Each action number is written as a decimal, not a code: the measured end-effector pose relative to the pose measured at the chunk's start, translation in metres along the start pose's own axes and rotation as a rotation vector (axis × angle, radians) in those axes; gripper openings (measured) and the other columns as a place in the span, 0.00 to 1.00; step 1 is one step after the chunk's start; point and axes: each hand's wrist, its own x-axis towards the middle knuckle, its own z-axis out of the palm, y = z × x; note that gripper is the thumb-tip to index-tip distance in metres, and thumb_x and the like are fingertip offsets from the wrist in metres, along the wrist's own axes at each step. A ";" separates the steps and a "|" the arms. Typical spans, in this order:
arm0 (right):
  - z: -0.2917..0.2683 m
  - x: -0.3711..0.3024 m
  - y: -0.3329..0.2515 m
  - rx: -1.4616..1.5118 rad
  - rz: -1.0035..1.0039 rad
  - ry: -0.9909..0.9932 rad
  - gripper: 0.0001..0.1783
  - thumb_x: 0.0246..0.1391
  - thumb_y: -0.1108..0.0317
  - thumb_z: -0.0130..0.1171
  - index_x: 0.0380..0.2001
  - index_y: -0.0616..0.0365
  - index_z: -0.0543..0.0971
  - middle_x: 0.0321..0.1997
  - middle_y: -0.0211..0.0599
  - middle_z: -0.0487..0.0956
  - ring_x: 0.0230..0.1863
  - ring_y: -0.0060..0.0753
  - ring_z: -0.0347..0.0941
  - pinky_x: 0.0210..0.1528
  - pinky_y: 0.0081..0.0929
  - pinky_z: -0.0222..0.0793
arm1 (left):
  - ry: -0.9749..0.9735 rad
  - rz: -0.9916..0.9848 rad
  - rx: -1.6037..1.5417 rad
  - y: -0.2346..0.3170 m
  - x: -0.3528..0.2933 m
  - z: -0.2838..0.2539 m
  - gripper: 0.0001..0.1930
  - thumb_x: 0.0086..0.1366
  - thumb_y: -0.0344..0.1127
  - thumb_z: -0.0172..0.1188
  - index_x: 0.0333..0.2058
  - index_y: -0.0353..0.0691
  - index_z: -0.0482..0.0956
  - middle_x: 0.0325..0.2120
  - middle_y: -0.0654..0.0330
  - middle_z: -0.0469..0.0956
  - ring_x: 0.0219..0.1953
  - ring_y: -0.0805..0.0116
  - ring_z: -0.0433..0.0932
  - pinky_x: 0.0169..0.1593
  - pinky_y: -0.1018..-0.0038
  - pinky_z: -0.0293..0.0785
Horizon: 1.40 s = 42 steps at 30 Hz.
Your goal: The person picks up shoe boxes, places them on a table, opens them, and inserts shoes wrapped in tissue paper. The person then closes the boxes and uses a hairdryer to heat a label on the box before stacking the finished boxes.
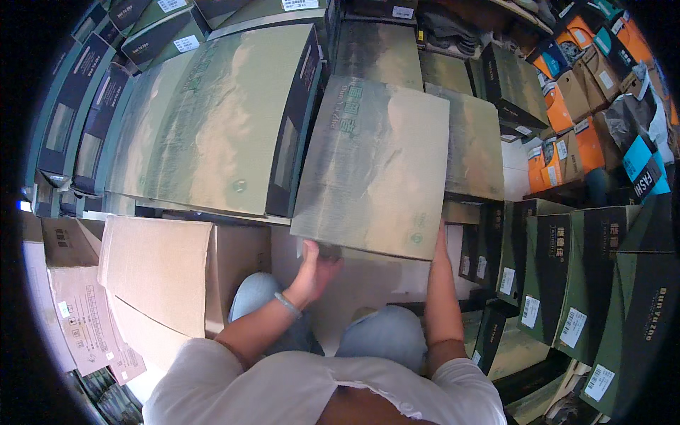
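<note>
A flat-topped cardboard box (375, 166) with a green and tan printed lid lies tilted in front of me, held between both hands. My left hand (316, 275) grips its near left corner, thumb up against the lower edge and the fingers partly under it. Along the box's near right side is my right hand (440, 244), pressed to the side, its fingers mostly hidden behind the box. Similar green boxes stand close by: a larger group (219, 127) at the left and another box (471, 145) just to the right.
A plain brown carton (159, 273) stands by my left knee, beside a pinkish carton (81, 312). Dark green boxes (591, 265) with white labels line the right. Orange boxes (591, 142) are stacked at the far right. Below my hands, pale floor (358, 283) shows between my knees.
</note>
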 end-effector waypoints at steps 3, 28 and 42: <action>-0.030 0.032 -0.017 -0.612 -0.384 0.038 0.27 0.66 0.49 0.44 0.59 0.56 0.69 0.50 0.34 0.76 0.53 0.30 0.71 0.54 0.30 0.68 | 0.023 0.125 -0.056 0.016 0.018 0.028 0.40 0.62 0.67 0.50 0.63 0.50 0.51 0.61 0.57 0.59 0.61 0.57 0.61 0.65 0.55 0.59; 0.078 -0.018 -0.090 -0.790 -0.341 -0.175 0.51 0.50 0.59 0.63 0.72 0.53 0.47 0.73 0.44 0.52 0.71 0.45 0.49 0.70 0.38 0.45 | -0.196 0.193 -0.450 -0.001 0.076 0.044 0.26 0.67 0.58 0.52 0.57 0.51 0.66 0.55 0.70 0.67 0.59 0.72 0.62 0.65 0.64 0.56; 0.099 -0.029 -0.088 -0.901 -0.369 0.059 0.43 0.59 0.51 0.56 0.71 0.51 0.50 0.71 0.46 0.55 0.70 0.46 0.53 0.68 0.44 0.50 | 0.090 0.121 -0.353 0.036 0.047 0.079 0.37 0.67 0.59 0.53 0.64 0.43 0.53 0.61 0.59 0.63 0.63 0.63 0.61 0.66 0.60 0.53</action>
